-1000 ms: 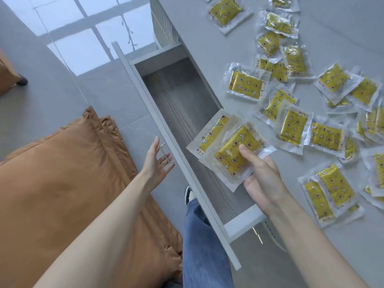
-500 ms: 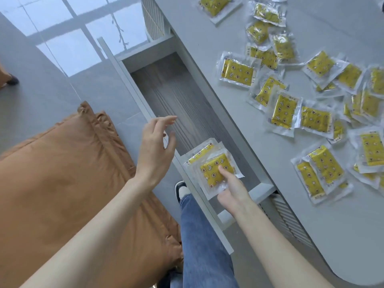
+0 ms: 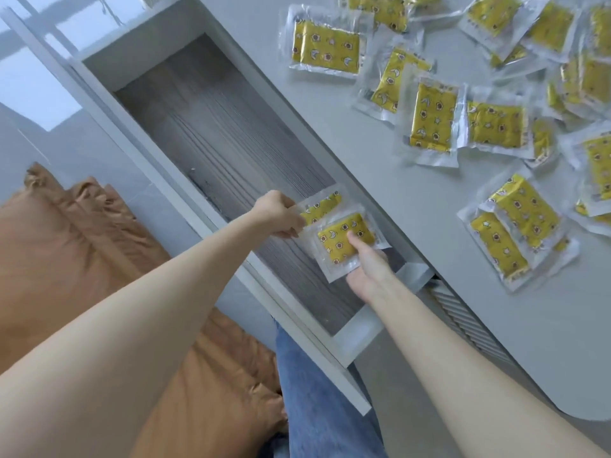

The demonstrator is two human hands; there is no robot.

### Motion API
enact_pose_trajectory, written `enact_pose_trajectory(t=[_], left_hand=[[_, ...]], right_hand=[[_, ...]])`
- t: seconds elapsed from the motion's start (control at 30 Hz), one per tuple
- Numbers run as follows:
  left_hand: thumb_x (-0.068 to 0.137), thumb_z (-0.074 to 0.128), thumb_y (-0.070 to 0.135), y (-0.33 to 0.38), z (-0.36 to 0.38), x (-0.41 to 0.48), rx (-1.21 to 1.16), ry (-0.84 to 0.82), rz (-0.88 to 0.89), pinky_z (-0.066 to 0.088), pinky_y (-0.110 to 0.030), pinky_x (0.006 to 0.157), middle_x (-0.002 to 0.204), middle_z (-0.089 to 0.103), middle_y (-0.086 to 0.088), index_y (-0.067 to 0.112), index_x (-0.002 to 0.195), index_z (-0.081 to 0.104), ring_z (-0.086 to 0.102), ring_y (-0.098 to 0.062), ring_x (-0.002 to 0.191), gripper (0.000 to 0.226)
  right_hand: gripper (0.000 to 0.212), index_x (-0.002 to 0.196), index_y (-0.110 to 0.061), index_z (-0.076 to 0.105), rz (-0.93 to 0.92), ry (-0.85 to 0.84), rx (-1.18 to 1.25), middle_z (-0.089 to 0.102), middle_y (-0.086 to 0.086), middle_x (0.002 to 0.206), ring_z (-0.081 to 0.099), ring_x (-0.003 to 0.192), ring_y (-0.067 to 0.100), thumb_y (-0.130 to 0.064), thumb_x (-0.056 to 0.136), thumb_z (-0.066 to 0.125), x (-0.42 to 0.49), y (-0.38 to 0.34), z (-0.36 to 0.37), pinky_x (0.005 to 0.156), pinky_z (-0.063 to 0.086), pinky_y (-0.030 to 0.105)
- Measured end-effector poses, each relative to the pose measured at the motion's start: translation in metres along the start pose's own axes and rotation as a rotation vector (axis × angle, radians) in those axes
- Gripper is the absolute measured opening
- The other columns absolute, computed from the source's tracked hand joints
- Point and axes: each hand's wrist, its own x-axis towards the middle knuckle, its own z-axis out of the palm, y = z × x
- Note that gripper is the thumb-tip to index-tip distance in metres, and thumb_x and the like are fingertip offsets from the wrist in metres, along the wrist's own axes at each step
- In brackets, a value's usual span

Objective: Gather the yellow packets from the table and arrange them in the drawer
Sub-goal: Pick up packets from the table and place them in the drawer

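The right hand [image 3: 367, 269] grips a yellow packet [image 3: 345, 241], thumb on top; the left hand [image 3: 277, 214] pinches a second packet [image 3: 322, 206] behind it, both low over the open drawer [image 3: 215, 127]. Placing seems under way; next, they need laying flat, then more fetching from the table [image 3: 413, 233].

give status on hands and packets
Left hand pinches rear packet, right hand holds front packet. Both over open drawer. Nothing blocking.

Appears domestic, probably a living room: glossy grey floor tiles [image 3: 39, 140] mirroring a window, rust-orange padded cushion [image 3: 66, 252] alongside, grey table [image 3: 429, 259] fitted with a wood-grain-lined drawer [image 3: 215, 127].
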Motion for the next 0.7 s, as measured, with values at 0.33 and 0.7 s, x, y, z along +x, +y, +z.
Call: enact_pose_trajectory(t=[0.33,0.7], left_hand=[[0.091,0.051,0.010,-0.007,0.027,0.032,0.036,0.268,0.012,0.057,-0.039,0.085,0.094,0.068,-0.012,0.015,0.092,0.066,0.068,-0.029,0.086,0.015],[0.085,0.052,-0.002,-0.023,0.028,0.006,0.800,0.241,0.475,0.048,-0.038,0.092,0.154,0.018,-0.002,0.037,0.142,0.036,0.024,-0.027,0.136,0.070]], right_hand=[[0.045,0.128,-0.007,0.049,-0.188,0.397,-0.447,0.056,0.007,0.132,0.057,0.115,0.026,-0.028,0.090,0.063,0.027,0.013,-0.020,0.092,0.046,0.031],[0.076,0.151,-0.016,0.021,-0.713,0.291,-1.377,0.008,0.008,0.160,0.014,0.146,0.027,-0.008,0.087,0.062,-0.018,0.036,-0.029,0.110,0.032,0.037]])
